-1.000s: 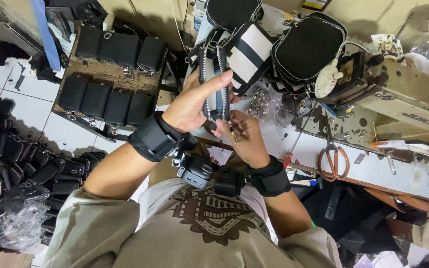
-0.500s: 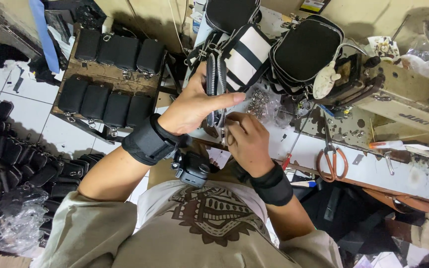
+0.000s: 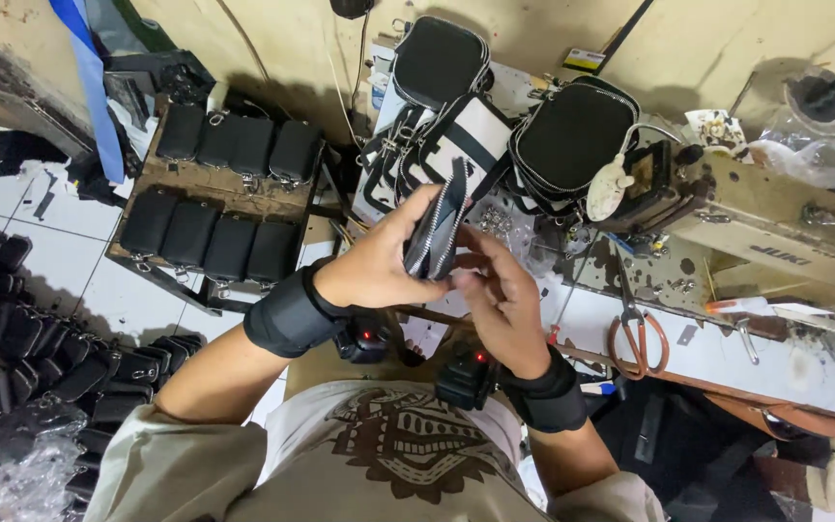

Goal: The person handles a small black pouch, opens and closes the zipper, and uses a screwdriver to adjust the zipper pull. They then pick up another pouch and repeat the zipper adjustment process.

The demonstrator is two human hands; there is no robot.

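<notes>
Along the right, a cluttered white worktable (image 3: 727, 358) carries a beige sewing machine (image 3: 775, 227) and orange-handled scissors (image 3: 638, 333); a brown rack of black pouches (image 3: 215, 208) fills the far left, leaving little free room. Near centre, the left hand (image 3: 374, 266) grips a small black zippered pouch (image 3: 440, 235) edge-up, thumb across it. The right hand (image 3: 497, 300) touches its near edge, fingers curled.

A small rectangular label (image 3: 584, 60) — yellow, white and dark — is sitting on the wall, above the black bags (image 3: 572, 135).
</notes>
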